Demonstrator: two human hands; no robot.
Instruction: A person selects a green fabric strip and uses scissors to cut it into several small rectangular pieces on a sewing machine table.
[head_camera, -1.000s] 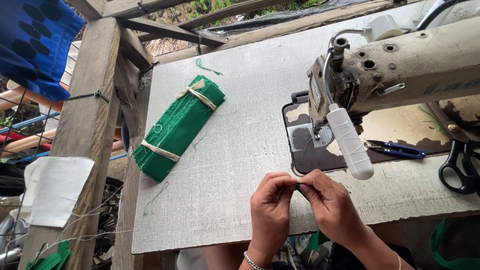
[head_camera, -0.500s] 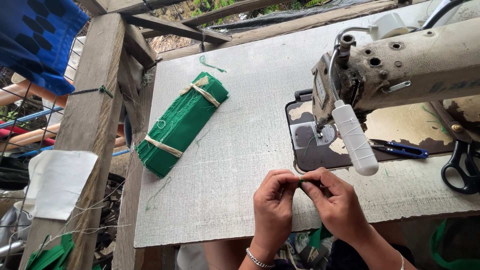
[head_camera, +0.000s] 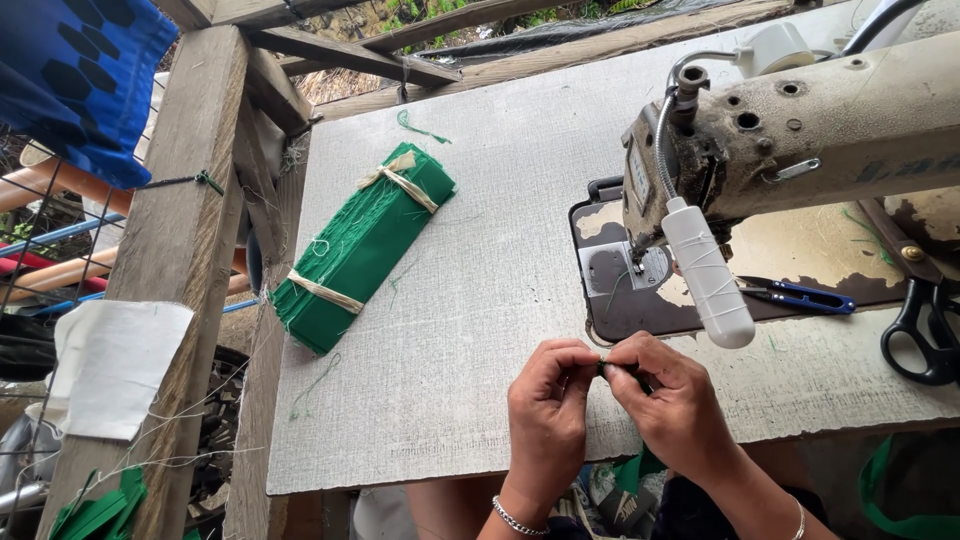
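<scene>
While the left hand (head_camera: 548, 412) and right hand (head_camera: 672, 405) pinch a small green fabric piece (head_camera: 604, 368) together at the table's (head_camera: 480, 300) near edge, a tied green fabric bundle (head_camera: 362, 246) lies toward its left edge.

A small green strip (head_camera: 606, 368) is sitting pinched between both hands' fingertips, just above the bench's (head_camera: 470, 330) front edge.

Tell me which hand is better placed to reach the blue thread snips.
The right hand: it is nearer the blue thread snips, which lie on its side. The left hand would have to cross over.
</scene>
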